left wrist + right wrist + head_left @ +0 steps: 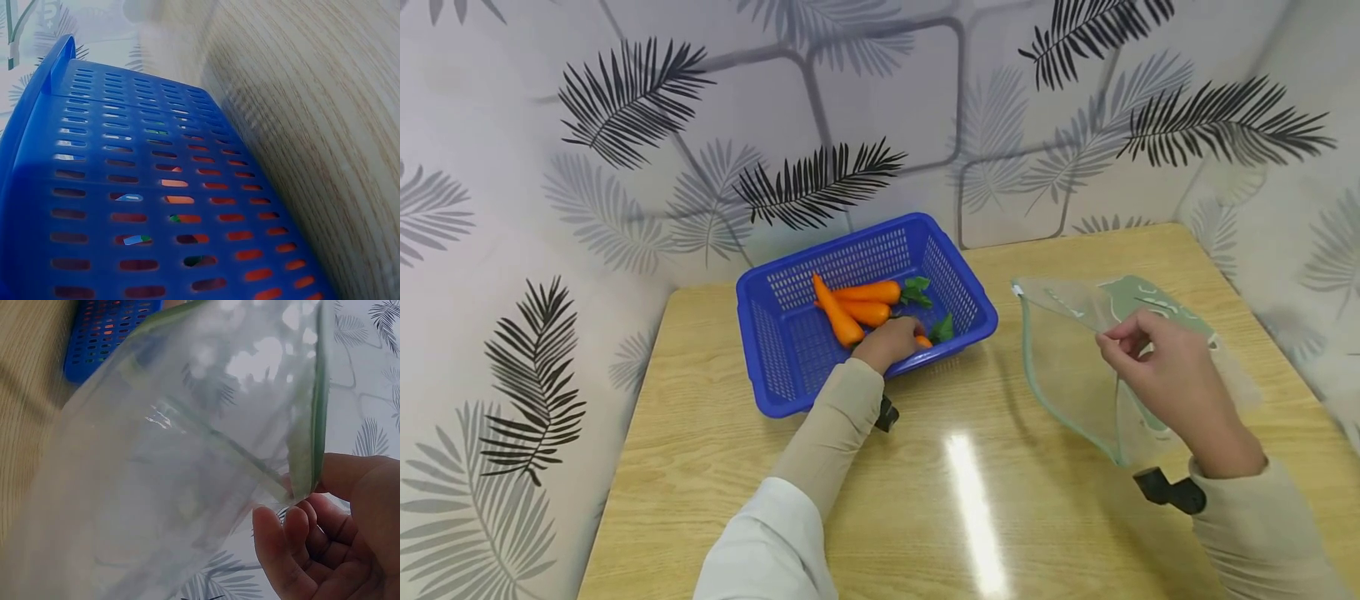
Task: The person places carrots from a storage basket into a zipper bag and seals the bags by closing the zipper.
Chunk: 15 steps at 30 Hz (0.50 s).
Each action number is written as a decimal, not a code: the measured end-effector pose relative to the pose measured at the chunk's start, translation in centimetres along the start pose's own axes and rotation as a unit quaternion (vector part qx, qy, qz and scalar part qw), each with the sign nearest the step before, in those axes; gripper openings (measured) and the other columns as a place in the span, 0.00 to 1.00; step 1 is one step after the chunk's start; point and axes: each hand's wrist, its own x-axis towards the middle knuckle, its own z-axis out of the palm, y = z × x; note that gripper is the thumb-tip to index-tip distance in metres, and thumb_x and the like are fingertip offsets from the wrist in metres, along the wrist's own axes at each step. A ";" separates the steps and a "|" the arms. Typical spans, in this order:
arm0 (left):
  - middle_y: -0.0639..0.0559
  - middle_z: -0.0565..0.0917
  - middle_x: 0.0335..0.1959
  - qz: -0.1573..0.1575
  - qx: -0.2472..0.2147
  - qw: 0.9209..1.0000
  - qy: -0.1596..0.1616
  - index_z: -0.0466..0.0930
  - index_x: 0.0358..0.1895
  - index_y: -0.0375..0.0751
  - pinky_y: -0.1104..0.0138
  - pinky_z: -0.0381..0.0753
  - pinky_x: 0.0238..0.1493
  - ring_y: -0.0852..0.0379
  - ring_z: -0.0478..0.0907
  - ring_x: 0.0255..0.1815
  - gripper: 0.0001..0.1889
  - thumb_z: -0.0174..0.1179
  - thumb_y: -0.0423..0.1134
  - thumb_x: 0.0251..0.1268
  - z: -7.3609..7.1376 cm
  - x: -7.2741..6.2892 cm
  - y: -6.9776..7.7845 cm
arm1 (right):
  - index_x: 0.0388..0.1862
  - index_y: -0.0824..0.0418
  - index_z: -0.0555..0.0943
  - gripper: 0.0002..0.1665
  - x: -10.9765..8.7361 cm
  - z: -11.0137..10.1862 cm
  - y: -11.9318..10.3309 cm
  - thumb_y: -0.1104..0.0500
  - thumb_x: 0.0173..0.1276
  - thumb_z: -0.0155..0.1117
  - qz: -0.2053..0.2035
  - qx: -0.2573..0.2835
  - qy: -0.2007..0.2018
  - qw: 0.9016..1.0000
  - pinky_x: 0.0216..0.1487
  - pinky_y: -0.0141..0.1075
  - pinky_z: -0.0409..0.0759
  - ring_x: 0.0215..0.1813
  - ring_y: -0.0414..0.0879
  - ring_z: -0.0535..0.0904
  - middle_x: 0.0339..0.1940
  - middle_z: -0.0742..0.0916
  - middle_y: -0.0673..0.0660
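Note:
In the head view my left hand (889, 343) reaches over the front rim of a blue plastic basket (751, 333). Its fingers curl round a carrot (923, 341) with green leaves, mostly covered by the hand. Beside it in the basket lie several more orange carrots (842, 323). The left wrist view shows only the basket's slotted side (137, 169), which hides that hand. On the right, my right hand (1176, 379) pinches the upper edge of a clear zip bag (1067, 358) between thumb and forefinger. The bag (144, 487) hangs with its green-edged mouth spread apart, facing the basket.
Basket and bag are over a light wooden table (700, 467), the basket at its back left. A wall (880, 108) with a leaf pattern rises behind and along both sides. A bright light streak reflects on the table between my arms.

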 end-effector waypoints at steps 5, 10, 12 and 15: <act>0.49 0.77 0.55 0.004 0.017 1.000 0.017 0.74 0.59 0.43 0.59 0.68 0.58 0.52 0.73 0.53 0.21 0.56 0.46 0.65 0.2 0.1 0.1 | 0.27 0.58 0.78 0.05 -0.1 0.0 0.0 0.61 0.58 0.67 0.006 -0.001 -0.003 1.000 0.27 0.17 0.68 0.24 0.36 0.73 0.21 0.80 0.49; 0.50 0.79 0.47 0.000 0.050 0.997 0.054 0.74 0.56 0.44 0.57 0.73 0.51 0.53 0.74 0.45 0.21 0.58 0.50 0.63 0.3 0.0 0.3 | 0.27 0.58 0.78 0.06 -0.1 -0.2 0.0 0.60 0.58 0.67 0.010 -0.005 -0.003 1.000 0.27 0.17 0.67 0.24 0.36 0.73 0.21 0.79 0.49; 0.51 0.79 0.44 0.000 0.059 0.996 0.069 0.74 0.54 0.44 0.58 0.75 0.47 0.54 0.74 0.42 0.21 0.59 0.51 0.62 0.3 -0.1 0.3 | 0.27 0.58 0.78 0.05 -0.1 -0.3 0.1 0.60 0.58 0.67 0.009 -0.007 -0.001 1.000 0.27 0.17 0.67 0.24 0.36 0.72 0.21 0.79 0.49; 0.51 0.77 0.41 0.007 0.066 0.994 0.085 0.73 0.52 0.43 0.60 0.77 0.42 0.54 0.74 0.38 0.21 0.59 0.52 0.61 0.3 -0.3 0.1 | 0.27 0.57 0.78 0.05 -0.1 -0.4 0.1 0.59 0.59 0.67 0.012 -0.010 -0.001 1.000 0.27 0.18 0.67 0.24 0.37 0.73 0.21 0.80 0.49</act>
